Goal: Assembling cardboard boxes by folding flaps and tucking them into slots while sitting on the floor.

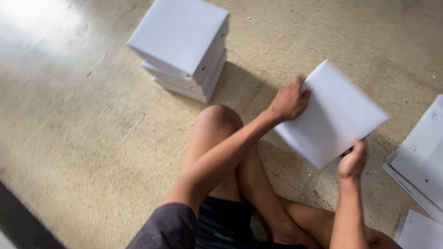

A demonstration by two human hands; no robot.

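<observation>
Stack of white boxes (184, 46) on concrete floor (83, 129), far left. Left hand (290, 101) grips white box (333, 116) at its upper edge, fingers closed; right hand (351, 161) pinches lower corner. Box held above floor. Flat white sheets (422, 157) at right.

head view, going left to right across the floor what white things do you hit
stack of white boxes → white box held in both hands, left hand on its top left edge, right hand at its bottom edge → flat white sheets piled at the right edge
</observation>
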